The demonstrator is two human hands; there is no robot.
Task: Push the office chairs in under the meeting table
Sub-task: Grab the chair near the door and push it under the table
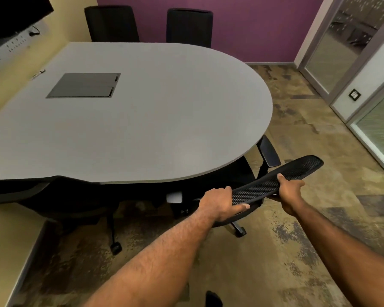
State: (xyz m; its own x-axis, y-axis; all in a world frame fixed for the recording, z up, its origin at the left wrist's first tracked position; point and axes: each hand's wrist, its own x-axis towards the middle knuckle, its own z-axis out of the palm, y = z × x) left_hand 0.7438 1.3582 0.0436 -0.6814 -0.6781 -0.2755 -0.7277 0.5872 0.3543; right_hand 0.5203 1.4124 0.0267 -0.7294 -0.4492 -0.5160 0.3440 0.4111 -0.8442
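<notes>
A grey meeting table with a rounded right end fills the middle of the view. At its near right corner stands a black mesh office chair, its seat mostly hidden under the tabletop and one armrest showing beside the edge. My left hand grips the left part of the chair's top rail. My right hand grips the rail further right. A second black chair sits tucked under the near edge at the left. Two more black chairs stand at the far side.
A dark cable hatch is set into the tabletop. A purple wall runs behind the far chairs. Glass door panels line the right side. Patterned carpet spreads to the right and near me. A screen hangs at the upper left.
</notes>
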